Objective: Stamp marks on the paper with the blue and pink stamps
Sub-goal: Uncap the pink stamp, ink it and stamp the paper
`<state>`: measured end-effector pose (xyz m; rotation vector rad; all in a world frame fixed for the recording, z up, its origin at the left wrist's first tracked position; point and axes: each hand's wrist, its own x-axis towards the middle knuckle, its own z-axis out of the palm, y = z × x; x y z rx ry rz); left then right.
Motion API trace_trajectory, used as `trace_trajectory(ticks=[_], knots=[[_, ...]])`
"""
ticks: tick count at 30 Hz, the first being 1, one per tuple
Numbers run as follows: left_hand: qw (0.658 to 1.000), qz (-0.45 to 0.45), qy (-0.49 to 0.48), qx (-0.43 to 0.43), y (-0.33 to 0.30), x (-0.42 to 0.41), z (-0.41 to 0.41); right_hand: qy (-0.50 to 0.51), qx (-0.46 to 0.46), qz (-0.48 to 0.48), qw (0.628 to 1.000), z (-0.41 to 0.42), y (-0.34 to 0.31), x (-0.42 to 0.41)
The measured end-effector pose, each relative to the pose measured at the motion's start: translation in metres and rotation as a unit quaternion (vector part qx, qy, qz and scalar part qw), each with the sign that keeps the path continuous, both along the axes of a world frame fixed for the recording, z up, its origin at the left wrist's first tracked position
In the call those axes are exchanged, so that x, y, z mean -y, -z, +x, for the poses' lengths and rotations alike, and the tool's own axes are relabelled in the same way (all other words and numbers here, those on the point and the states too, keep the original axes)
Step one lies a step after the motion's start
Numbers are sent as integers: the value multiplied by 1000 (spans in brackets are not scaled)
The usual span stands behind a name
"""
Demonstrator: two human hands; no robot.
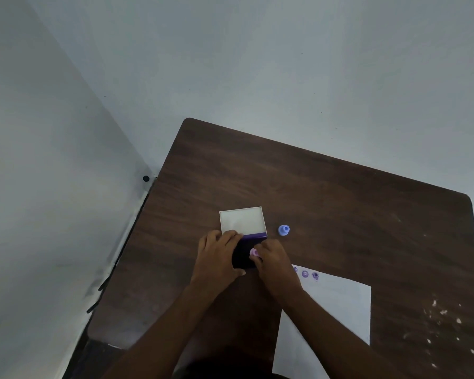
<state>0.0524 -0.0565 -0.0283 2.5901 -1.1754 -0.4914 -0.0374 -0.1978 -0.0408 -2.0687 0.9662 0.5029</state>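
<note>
An open ink pad (pixel 244 255) lies on the dark wooden table (pixel 340 201), its white lid (pixel 241 220) flipped up behind it. My left hand (pixel 218 258) grips the pad's left side. My right hand (pixel 274 262) presses the pink stamp (pixel 254 252) down onto the dark purple ink. The blue stamp (pixel 283 230) stands alone on the table, right of the lid. The white paper (pixel 337 305) lies to the right under my right forearm, with three purple marks (pixel 305 274) along its top edge.
Walls meet in a corner to the left and behind the table. The table's left edge sits close to the wall. White flecks (pixel 443 324) dot the table at the right.
</note>
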Motion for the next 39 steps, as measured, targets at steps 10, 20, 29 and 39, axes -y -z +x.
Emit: trace_trajectory(ticks=[10,20,29,39], knots=[[1000,14,-5,-7,-8,3,-1,-16,-31,-26,999,10,0,-1],[1000,-9,-20,-21,-13,6,-8,42,99,-73,991,-26,-25,-13],[998,-29,-33,-50,-21,2,-27,98,156,-36,982,-40,-28,-10],[990,-24,13,-138,-15,43,-83,247,187,-128,942,-113,-36,24]])
